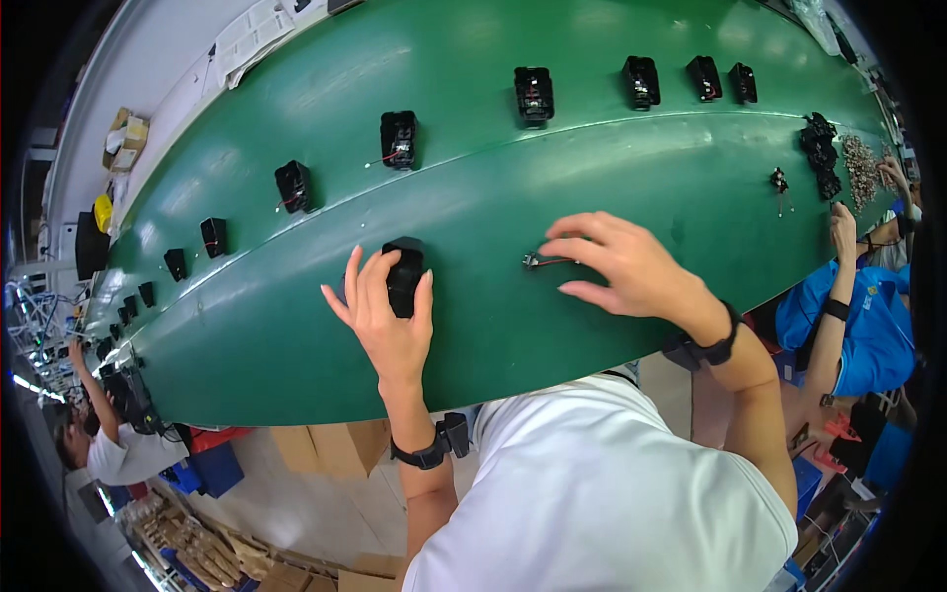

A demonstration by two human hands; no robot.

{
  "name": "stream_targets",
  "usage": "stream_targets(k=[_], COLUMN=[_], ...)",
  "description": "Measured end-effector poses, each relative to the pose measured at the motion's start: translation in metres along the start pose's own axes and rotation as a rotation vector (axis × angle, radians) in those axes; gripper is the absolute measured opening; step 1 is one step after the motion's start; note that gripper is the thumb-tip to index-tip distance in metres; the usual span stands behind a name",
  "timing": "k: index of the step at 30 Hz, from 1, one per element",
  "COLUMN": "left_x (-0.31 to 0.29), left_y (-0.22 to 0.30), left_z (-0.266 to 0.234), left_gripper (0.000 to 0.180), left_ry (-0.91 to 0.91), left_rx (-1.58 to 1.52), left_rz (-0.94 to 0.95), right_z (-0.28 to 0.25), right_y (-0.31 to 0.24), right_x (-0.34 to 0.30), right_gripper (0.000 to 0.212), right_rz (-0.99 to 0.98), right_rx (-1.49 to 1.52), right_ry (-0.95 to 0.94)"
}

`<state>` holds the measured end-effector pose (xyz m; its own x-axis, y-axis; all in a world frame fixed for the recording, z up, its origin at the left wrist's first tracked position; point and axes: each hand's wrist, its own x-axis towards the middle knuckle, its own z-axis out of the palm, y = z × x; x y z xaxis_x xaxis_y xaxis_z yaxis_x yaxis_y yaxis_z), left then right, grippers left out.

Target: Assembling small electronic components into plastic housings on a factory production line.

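My left hand (pixel 383 318) is closed round a black plastic housing (pixel 403 284) on the green table, thumb on its right side and fingers on its left and top. The hand hides part of the housing. Farther right, my right hand (pixel 623 260) hovers with thumb and fingers apart. Just by its fingertips is a small electronic part (pixel 533 260) with a thin red wire, which runs in under the fingers. Whether a fingertip touches the wire I cannot tell.
Black housings, some with wires, stand in a row along the green table (pixel 473 187), among them one at the back (pixel 534 96). At the right lie a wired part (pixel 779 181), a black heap (pixel 820 156) and small loose pieces (pixel 862 172). Co-workers sit at both sides.
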<state>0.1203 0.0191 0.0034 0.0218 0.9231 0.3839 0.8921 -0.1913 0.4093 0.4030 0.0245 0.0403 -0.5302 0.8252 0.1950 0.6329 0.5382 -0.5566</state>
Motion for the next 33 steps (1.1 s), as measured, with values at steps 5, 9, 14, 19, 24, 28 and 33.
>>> stream_targets(k=[5,9,14,19,24,28,33], left_x=[0.001,-0.011,-0.018,-0.017,-0.011,-0.006,-0.012], left_y=[0.024,0.037,0.055,0.068,0.068,0.072,0.056], left_z=[-0.010,-0.002,0.015,0.010,0.007,0.000,-0.002], left_gripper=[0.039,0.040,0.037,0.048,0.054,0.064,0.068], left_ry=[0.105,-0.005,-0.317,-0.425,-0.344,-0.277,-0.272], left_rx=[-0.530,-0.862,-1.295,-1.491,-1.079,-1.094,-1.038], left_rz=[-0.067,-0.103,-0.337,-0.414,-0.082,-0.103,-0.100], right_z=[0.038,0.026,0.019,0.016,0.017,0.016,0.020], right_y=[0.010,0.001,-0.010,-0.019,-0.019,-0.022,-0.036], right_x=[0.019,0.018,0.003,-0.002,-0.001,0.006,0.015], right_gripper=[0.029,0.019,0.015,0.015,0.013,0.009,0.012], right_rz=[-0.052,0.262,0.406,0.333,0.323,0.199,0.069], right_rx=[-0.005,0.543,0.981,1.003,0.966,0.782,0.431], right_ry=[0.000,-0.053,0.105,0.228,0.295,0.329,0.380])
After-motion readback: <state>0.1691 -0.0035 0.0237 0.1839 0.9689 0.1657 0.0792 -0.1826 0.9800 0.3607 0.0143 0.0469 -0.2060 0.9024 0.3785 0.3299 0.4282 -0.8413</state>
